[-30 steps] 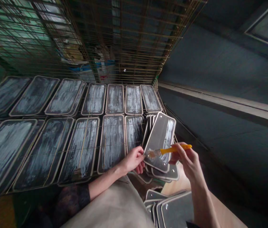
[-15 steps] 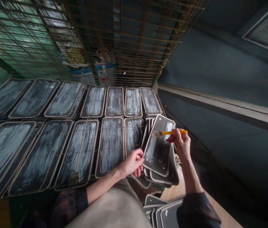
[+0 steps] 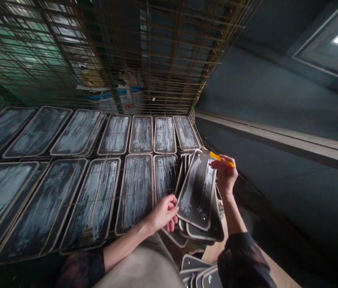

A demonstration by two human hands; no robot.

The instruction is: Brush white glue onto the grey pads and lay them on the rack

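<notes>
My right hand (image 3: 227,176) is closed round the yellow handle of a paintbrush (image 3: 215,155). Its bristles are by the far edge of a dark rectangular plate (image 3: 197,194) with a pale rim and rounded corners. White streaks run lengthwise along both sides of this plate, with a darker band between them. At the plate's lower left edge, my left hand (image 3: 166,212) pinches the rim with thumb and fingers. The plate lies tilted on top of several similar dark plates (image 3: 213,232).
Two rows of white-streaked plates (image 3: 137,192) lie on a wire rack to the left. Wire mesh (image 3: 169,72) rises behind them. More dark plates (image 3: 211,278) are stacked by my lap, near a light wooden board (image 3: 277,272). A grey wall (image 3: 277,88) stands right.
The brush has moved from the upper middle of the plate to its far edge, and another white streak shows on the right side. My left hand keeps its hold on the rim.
</notes>
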